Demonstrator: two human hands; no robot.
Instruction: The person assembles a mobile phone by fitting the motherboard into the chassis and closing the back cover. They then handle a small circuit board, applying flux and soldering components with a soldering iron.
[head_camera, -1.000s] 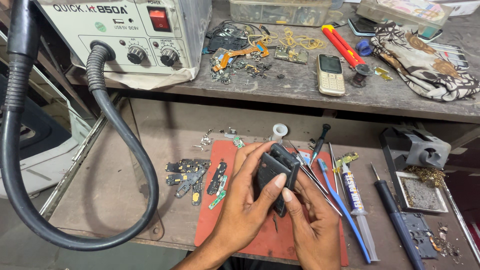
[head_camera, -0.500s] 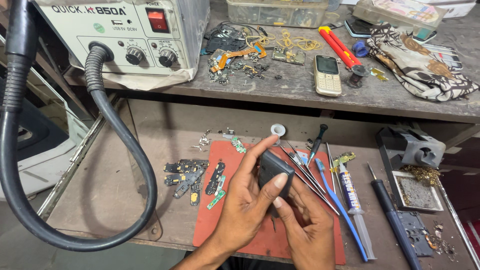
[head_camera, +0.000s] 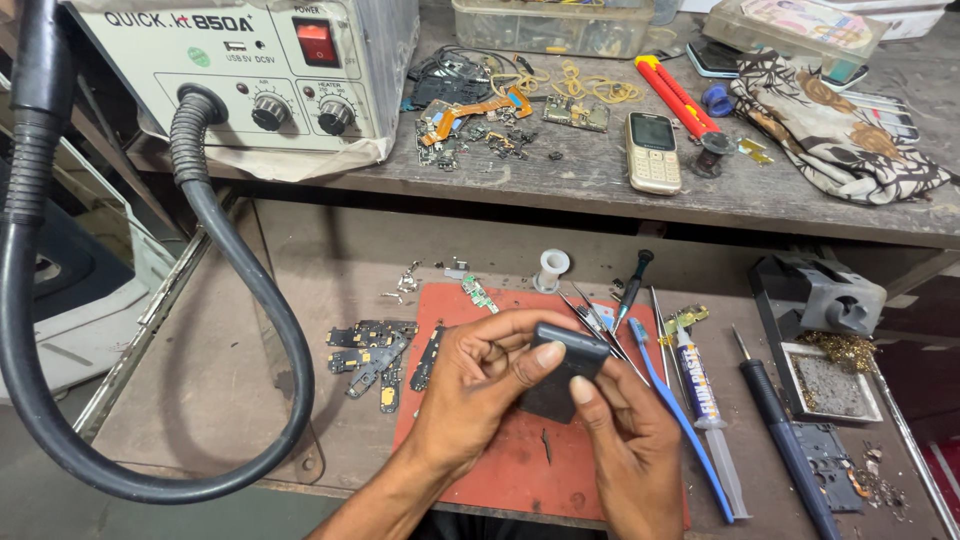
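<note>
Left hand (head_camera: 480, 385): curled closed around the small black device; fingers wrapped over its top edge, thumb (head_camera: 535, 358) pressed against its near face.
Right hand (head_camera: 625, 440): closed on the same device from below and the right; thumb tip set against its lower face, other fingers tucked behind and mostly hidden.
Small black device (head_camera: 560, 365): flat dark rectangular piece with rounded corners, held between both hands just above the red mat, tilted with its far edge raised.
Red mat (head_camera: 510, 465): lies on the lower bench directly under the hands; a small green circuit board (head_camera: 478, 293) rests near its far left corner.
Loose parts (head_camera: 372, 352): cluster of dark flex strips and small boards on the bench, just left of the mat.
Hand tools: tweezers (head_camera: 600, 325) and a black-handled screwdriver (head_camera: 632, 288) lie just beyond the device; a blue pry tool (head_camera: 685, 425), a glue tube (head_camera: 700, 395) and a dark-handled driver (head_camera: 785, 445) lie to the right of the right hand.
White spool (head_camera: 551, 269): stands upright at the far edge of the mat.
Hot-air station (head_camera: 260, 70): grey box on the upper shelf, black hose (head_camera: 240, 270) looping down the left side.
Keypad phone (head_camera: 653, 152): lies flat on the upper shelf, well apart from the hands.
</note>
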